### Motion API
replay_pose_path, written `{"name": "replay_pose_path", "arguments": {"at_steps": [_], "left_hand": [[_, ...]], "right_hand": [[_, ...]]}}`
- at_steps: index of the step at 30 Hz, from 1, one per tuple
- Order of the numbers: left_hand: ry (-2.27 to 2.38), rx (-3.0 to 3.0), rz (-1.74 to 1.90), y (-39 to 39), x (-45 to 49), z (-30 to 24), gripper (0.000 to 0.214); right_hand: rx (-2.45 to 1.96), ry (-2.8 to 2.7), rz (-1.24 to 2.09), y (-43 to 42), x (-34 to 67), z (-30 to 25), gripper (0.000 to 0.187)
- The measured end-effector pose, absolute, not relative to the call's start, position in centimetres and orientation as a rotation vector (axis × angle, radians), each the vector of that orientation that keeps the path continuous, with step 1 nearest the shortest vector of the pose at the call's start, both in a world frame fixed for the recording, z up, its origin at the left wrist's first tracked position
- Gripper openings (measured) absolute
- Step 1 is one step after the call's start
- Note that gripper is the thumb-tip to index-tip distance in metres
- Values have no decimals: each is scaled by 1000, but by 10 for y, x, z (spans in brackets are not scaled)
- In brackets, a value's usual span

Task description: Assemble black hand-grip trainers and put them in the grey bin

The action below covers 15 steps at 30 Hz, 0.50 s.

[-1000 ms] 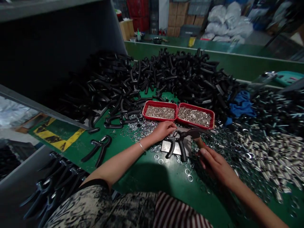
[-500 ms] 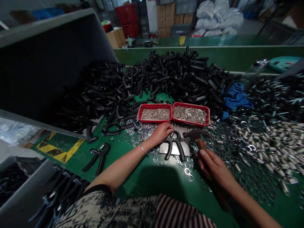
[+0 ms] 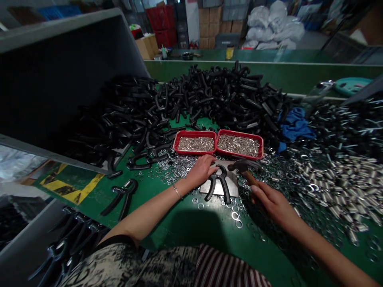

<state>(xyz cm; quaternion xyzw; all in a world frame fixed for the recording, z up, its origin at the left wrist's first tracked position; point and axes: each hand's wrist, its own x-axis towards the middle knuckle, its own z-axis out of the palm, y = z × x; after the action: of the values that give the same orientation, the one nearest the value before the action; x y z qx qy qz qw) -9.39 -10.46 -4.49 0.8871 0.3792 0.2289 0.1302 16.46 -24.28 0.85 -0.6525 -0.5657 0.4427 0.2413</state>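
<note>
A black two-legged hand grip (image 3: 226, 190), its curved head at the top, lies on a flat metal plate (image 3: 232, 188). My left hand (image 3: 202, 170) has its fingers closed at the left of that head, steadying the hand grip; the exact fingertip contact is partly hidden. In my right hand (image 3: 267, 199) is a hammer (image 3: 249, 175), gripped by its wooden handle. The hammer's dark head is just right of the hand grip's head, over the plate's right edge. A second hand grip (image 3: 122, 195) with a metal spring rests on the green table to the left.
Behind the plate stand two red trays of small metal pins (image 3: 194, 152) (image 3: 239, 154). Black handle parts (image 3: 209, 91) are heaped beyond them, spilling from a grey bin (image 3: 131, 44). Washers (image 3: 235, 215), metal cylinders (image 3: 344, 187) and a blue cloth (image 3: 296, 123) lie around.
The hammer and my right hand have shifted slightly up and left. My left hand has moved a little, its thumb now showing by the hand grip's head, and the hand grip has turned slightly.
</note>
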Motion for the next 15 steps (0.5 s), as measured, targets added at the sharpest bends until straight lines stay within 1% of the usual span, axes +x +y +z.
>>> {"name": "replay_pose_path", "arguments": {"at_steps": [3, 6, 8, 10, 12, 15], "left_hand": [[1089, 2619, 727, -130, -103, -39, 27], [933, 2762, 588, -152, -107, -37, 30], [896, 2814, 543, -160, -106, -39, 32], [909, 2828, 535, -162, -105, -43, 33], [916, 2822, 522, -161, -103, -47, 34], [926, 2797, 519, -159, -102, -49, 34]], "right_hand": [[-1803, -1845, 955, -224, 169, 32, 41], [-1742, -1927, 709, -209, 159, 53, 42], [-1732, -1942, 587, -200, 149, 55, 42], [-1795, -2053, 559, -190, 141, 47, 38], [-1850, -2216, 635, -181, 136, 36, 33], [-1787, -2283, 724, -171, 135, 24, 35]]}}
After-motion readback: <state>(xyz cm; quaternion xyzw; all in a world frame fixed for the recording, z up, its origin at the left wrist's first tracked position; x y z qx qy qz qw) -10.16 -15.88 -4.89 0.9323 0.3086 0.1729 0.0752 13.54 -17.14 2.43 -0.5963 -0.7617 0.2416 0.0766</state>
